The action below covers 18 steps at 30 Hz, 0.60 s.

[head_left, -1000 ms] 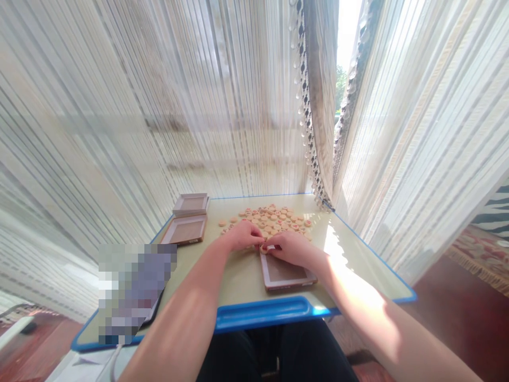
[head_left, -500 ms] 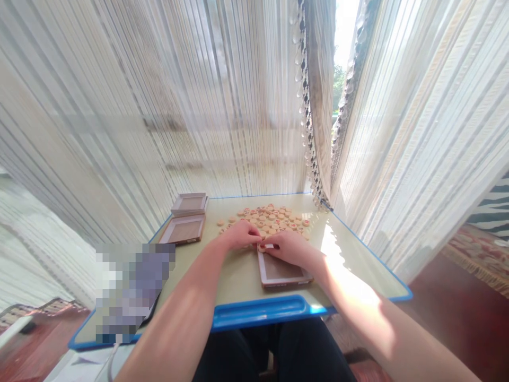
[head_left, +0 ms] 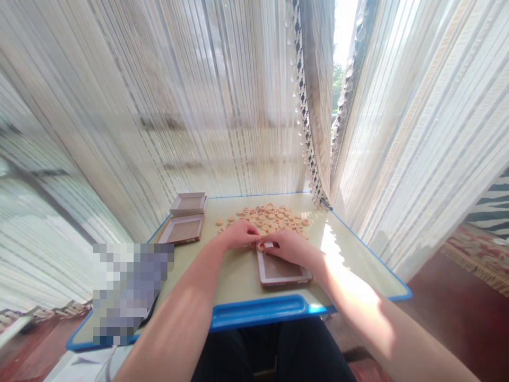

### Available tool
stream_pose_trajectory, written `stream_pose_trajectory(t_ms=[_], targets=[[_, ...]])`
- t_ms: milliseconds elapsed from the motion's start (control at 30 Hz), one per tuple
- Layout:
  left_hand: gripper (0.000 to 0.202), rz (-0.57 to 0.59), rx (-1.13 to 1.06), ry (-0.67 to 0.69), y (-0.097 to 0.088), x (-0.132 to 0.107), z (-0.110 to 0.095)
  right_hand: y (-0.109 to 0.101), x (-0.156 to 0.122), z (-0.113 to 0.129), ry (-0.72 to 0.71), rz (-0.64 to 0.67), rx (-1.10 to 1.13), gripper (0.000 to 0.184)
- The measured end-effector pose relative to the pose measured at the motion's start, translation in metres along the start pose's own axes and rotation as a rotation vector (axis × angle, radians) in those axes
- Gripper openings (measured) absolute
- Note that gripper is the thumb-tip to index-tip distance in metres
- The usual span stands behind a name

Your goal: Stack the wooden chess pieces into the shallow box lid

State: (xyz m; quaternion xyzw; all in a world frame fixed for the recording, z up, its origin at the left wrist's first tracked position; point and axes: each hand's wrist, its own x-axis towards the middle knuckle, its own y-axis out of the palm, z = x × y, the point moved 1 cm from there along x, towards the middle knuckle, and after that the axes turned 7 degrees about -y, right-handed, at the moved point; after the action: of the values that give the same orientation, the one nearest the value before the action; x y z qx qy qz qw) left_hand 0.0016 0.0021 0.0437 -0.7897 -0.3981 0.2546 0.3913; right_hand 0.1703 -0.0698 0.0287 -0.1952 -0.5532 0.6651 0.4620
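Several round wooden game pieces (head_left: pixel 270 216) with red and dark marks lie scattered at the far middle of a pale table with a blue rim (head_left: pixel 254 313). A shallow brown tray (head_left: pixel 280 270) lies in front of me. My left hand (head_left: pixel 240 233) rests curled at the near edge of the pieces, its fingertips pinched by the tray's far left corner. My right hand (head_left: pixel 292 246) lies over the tray's far end, fingers closed on a round piece (head_left: pixel 261 246) at that corner.
Two more shallow brown trays (head_left: pixel 183 229) (head_left: pixel 188 203) sit at the far left of the table. A blurred-out object (head_left: pixel 127 289) lies at the near left. Striped sheer curtains hang close around the table's far and right sides. Bright sunlight falls on the right part.
Both hands have stayed by the tray's far left corner. The view has shifted slightly; nothing else has visibly moved.
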Motion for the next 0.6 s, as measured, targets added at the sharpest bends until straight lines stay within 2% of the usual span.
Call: stream_pose_trajectory(t_ms=[100, 167, 233, 267, 333, 400, 467, 600], targets=[[0.025, 0.013, -0.015, 0.005, 0.001, 0.000, 0.001, -0.003, 0.000, -0.004, 0.009, -0.047, -0.012, 0.024], [0.025, 0.013, -0.015, -0.005, 0.001, 0.000, 0.002, -0.008, 0.001, -0.014, 0.050, -0.124, -0.029, 0.026], [0.025, 0.000, -0.002, -0.017, 0.001, 0.001, 0.003, -0.014, 0.000, -0.028, 0.141, -0.247, -0.063, 0.029], [0.025, -0.008, 0.006, -0.022, 0.002, 0.001, 0.003, -0.017, -0.001, -0.037, 0.199, -0.341, -0.120, 0.030], [0.025, -0.021, 0.018, -0.033, 0.003, 0.002, 0.005, -0.021, -0.004, -0.054, 0.329, -0.431, -0.286, 0.029], [0.025, -0.046, 0.016, -0.041, 0.003, 0.003, 0.006, -0.021, -0.009, -0.071, 0.428, -0.390, -0.388, 0.030], [0.025, -0.064, 0.022, -0.035, 0.004, 0.003, 0.007, -0.018, -0.012, -0.085, 0.460, -0.326, -0.422, 0.032], [0.027, -0.080, -0.006, -0.058, 0.004, 0.002, 0.006, -0.010, -0.014, -0.104, 0.451, -0.265, -0.304, 0.027]])
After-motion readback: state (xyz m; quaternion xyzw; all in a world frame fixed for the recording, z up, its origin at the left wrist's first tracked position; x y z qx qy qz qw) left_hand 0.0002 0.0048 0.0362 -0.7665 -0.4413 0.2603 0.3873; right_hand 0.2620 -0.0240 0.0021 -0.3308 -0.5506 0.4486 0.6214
